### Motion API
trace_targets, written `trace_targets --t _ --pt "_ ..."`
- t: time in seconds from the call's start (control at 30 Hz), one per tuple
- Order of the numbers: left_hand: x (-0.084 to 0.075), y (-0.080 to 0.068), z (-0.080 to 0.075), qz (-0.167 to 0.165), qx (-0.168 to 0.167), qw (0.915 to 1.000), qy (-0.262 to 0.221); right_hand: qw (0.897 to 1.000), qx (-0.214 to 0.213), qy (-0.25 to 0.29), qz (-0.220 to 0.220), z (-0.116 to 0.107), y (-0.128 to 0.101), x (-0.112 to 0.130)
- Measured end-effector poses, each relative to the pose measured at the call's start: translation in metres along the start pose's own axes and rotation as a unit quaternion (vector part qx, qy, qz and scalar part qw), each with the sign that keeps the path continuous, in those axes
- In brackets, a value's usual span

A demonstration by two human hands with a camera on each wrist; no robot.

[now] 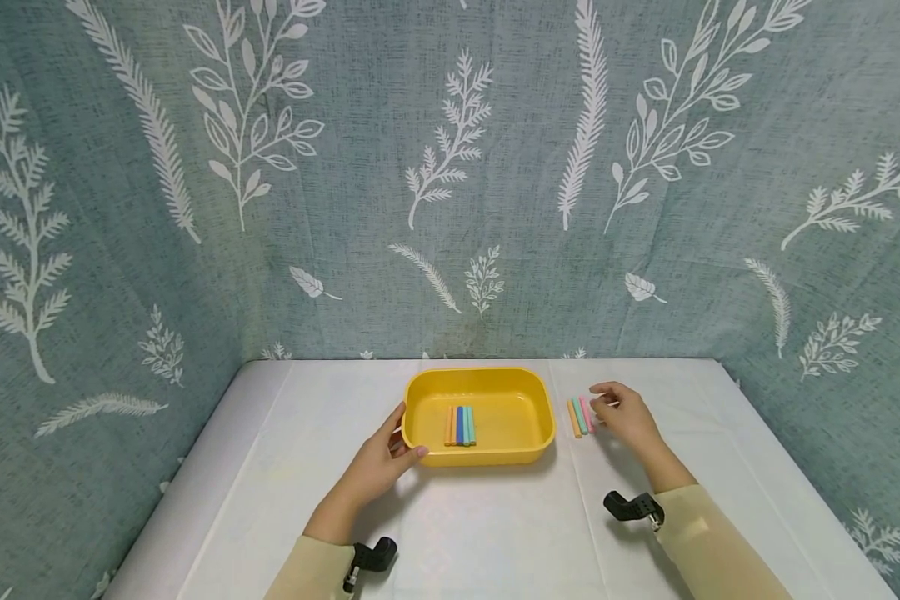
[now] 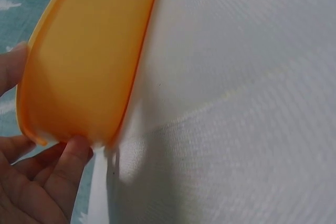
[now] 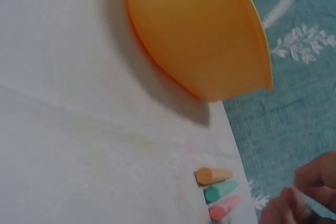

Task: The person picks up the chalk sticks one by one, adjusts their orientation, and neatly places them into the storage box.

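A yellow tray [image 1: 487,457] [image 2: 84,61] [image 3: 199,35] stands mid-table with several coloured chalk sticks [image 1: 460,425] lying side by side inside. My left hand [image 1: 378,458] [image 2: 47,182] grips its near left corner, thumb on the rim and fingers against the outer wall. Right of the tray lie an orange chalk [image 1: 573,418] [image 3: 212,175], a green chalk [image 1: 580,415] [image 3: 220,191] and a pink chalk [image 1: 587,412] [image 3: 224,208] in a row. My right hand [image 1: 626,417] [image 3: 304,192] hovers just right of the pink one with curled fingers; whether it pinches anything is unclear.
The table [image 1: 495,533] is covered with a white cloth. A teal curtain [image 1: 450,167] with white leaf prints closes the back and both sides. Black wrist mounts [image 1: 633,506] sit on both forearms.
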State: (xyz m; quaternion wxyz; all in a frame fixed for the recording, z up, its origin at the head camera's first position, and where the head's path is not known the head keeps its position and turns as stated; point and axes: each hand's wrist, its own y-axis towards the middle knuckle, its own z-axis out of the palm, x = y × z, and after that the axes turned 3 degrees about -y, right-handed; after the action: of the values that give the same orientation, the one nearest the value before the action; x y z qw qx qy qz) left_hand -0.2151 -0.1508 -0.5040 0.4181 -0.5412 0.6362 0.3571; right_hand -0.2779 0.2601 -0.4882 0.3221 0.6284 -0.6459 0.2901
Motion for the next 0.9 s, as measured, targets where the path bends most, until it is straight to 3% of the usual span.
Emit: trace_targets --t 0.33,0.57,0.9 --pt "0.000 0.000 0.000 0.001 -0.003 1.0000 0.007 0.995 0.081 -0.038 0.047 0.000 0.014 -0.005" --pt "0.000 -0.001 0.001 -0.006 0.000 0.9999 0.011 0.990 0.099 -0.062 0.082 0.003 0.021 -0.007" --pt "0.000 -0.001 0.000 0.005 -0.001 0.9999 0.013 0.984 0.130 -0.096 0.073 0.007 0.031 -0.006"
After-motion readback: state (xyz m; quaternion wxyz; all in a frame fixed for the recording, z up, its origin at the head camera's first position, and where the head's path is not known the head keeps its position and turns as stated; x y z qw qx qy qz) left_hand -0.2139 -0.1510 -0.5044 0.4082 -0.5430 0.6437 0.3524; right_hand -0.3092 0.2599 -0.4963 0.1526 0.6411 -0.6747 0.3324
